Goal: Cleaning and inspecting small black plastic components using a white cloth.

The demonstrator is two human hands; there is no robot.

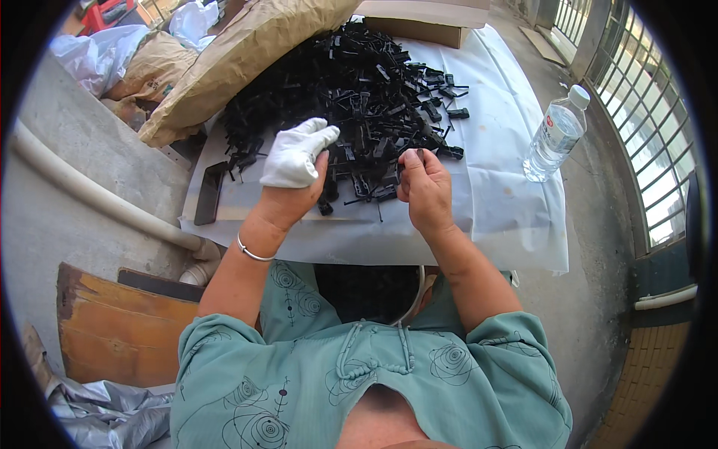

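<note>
A large heap of small black plastic parts (359, 97), many with thin stems, covers the far half of a table. My left hand (299, 161), in a white glove with the thumb bare, is at the heap's near left edge. Its fingers are bent toward the thumb, and what lies between them cannot be made out against the black heap. My bare right hand (426, 187) is at the near right edge with its fingers closed in a pinch. A dark bit shows at its fingertips, seemingly one of the black parts, mostly hidden by the fingers.
White sheeting (501, 194) covers the table. A water bottle (557, 135) stands at right, a dark phone-like slab (210, 193) lies at left. A brown paper sack (247, 63) leans over the heap; a cardboard box (419, 30) sits behind. Below my lap is a round container (410, 310) of black contents.
</note>
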